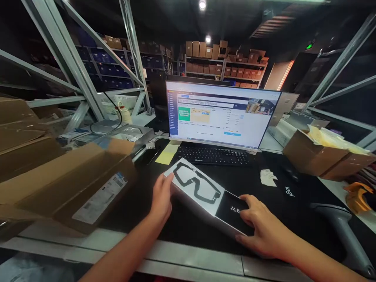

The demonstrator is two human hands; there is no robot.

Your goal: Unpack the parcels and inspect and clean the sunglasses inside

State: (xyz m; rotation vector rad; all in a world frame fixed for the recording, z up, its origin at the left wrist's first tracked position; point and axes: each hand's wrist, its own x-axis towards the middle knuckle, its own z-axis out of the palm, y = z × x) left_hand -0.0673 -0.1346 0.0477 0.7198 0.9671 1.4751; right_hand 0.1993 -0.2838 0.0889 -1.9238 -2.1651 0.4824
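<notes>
A long white box sleeve (188, 188) printed with a pair of glasses lies slanted over the black desk mat. Out of its right end sticks a black inner box (230, 211) with white lettering, part of it still inside the sleeve. My left hand (162, 196) grips the sleeve's left end, thumb on the top edge. My right hand (258, 223) is closed round the exposed end of the inner box, with fingers across its top and far edge and the thumb at the near side. Part of the lettering is hidden by my fingers.
Behind stand a keyboard (214, 156) and a lit monitor (219, 117). An open cardboard box (70, 184) is at the left, another carton (326, 154) at the right. A barcode scanner (337, 227), a mouse (290, 173), crumpled paper (268, 178) and a yellow note (167, 154) lie about.
</notes>
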